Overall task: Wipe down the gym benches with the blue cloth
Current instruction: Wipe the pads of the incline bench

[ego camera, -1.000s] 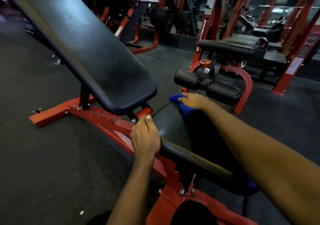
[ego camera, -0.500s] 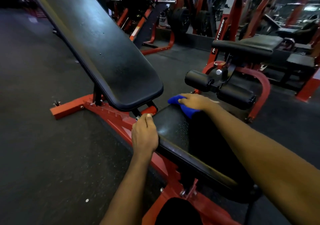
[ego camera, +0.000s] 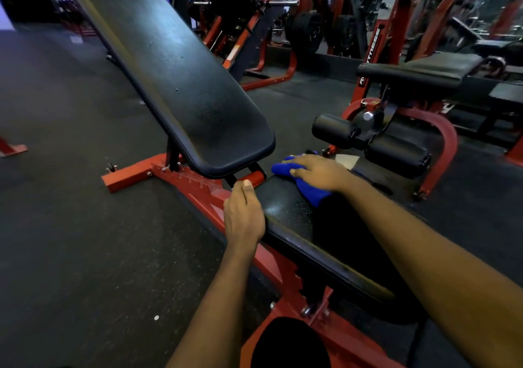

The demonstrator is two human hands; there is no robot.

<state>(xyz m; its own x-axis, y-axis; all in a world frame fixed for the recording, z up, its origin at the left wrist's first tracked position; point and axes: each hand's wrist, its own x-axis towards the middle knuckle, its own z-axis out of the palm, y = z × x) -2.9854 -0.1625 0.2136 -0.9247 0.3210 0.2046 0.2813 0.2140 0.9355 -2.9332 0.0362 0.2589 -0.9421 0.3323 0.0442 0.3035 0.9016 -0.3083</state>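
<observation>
Dark rubber floor [ego camera: 70,226] fills the left side. On it stands the bench's red frame [ego camera: 133,173], its foot bar lying crosswise. From the frame the black backrest [ego camera: 184,84] rises steeply up and to the left, its lower rounded end hanging just above a short red tube [ego camera: 254,177] at the hinge.

The left forearm comes in from the bottom edge and runs straight up toward that hinge. The left hand [ego camera: 243,214] sits at the seat's near-left corner, back of the hand facing up and wrist in line with the forearm. Its fingers curl down over the seat's edge and grip it, their tips hidden. The thumb lies along the top and points at the red tube, the nail almost touching it.

The black seat [ego camera: 285,209] slopes from lower right up toward the hinge, speckled with fine droplets near the front.

The blue cloth [ego camera: 314,190] lies bunched on the seat's far end, just right of the red tube. The right hand [ego camera: 317,171] lies flat on top of it, palm down, fingers stretched out toward the left and pressing the cloth onto the pad. The right arm reaches in long from the lower right corner, crossing over the seat.

The two hands are apart, the seat's front corner between them.

Further right, a pair of black foam rollers [ego camera: 396,155] hangs on a curved red bracket, and behind them stands a second padded bench [ego camera: 418,70].
</observation>
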